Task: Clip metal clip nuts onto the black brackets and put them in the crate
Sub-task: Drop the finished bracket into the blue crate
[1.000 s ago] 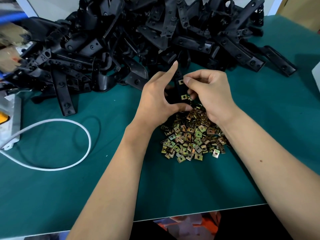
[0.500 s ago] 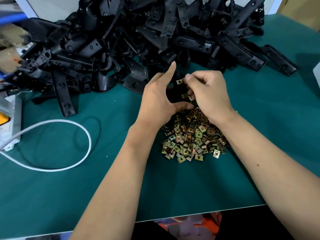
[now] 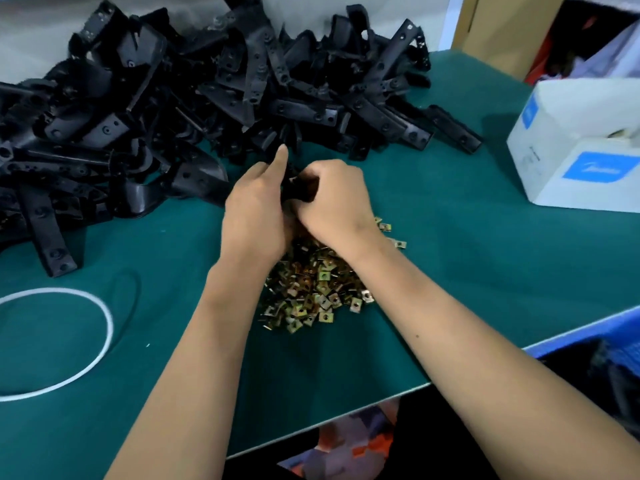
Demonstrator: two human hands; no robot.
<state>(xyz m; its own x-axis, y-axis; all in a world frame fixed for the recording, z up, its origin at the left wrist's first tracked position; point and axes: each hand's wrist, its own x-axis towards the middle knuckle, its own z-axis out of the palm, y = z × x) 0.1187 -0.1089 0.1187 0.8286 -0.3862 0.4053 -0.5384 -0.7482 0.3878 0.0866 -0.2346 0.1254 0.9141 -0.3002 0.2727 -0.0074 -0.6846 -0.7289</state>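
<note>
both hands meet over the far edge of the clip nut pile. left hand [image 3: 256, 216] wraps a black bracket [image 3: 298, 188], index finger sticking straight up and away, the rest curled round the part. right hand [image 3: 334, 199] is curled tight against the same bracket from the other side, knuckles up; fingertips are hidden, so cannot tell if a clip nut is pinched in there. hands touch each other at the thumbs, bracket clamped between them, mostly covered, only a dark sliver shows.

pile of clip nuts [image 3: 313, 292] sits just under and nearer than the hands, between the two forearms, on the green mat [image 3: 467, 271]. brass-gold squares with a centre hole, too many and too heaped to count, dozens at least. two strays [image 3: 400, 243] lie just right of the right wrist.

heap of black brackets [image 3: 221, 88] lies beyond and left of the hands, nearest ones almost touching the left hand; tangled, no count possible, dozens.

one blue crate [image 3: 588, 336] near the right forearm, only its rim and a dark blurred inside show. one white box with blue labels [image 3: 571, 150] far right of the hands. one white cable [image 3: 104, 327] loops well left of the left forearm.
</note>
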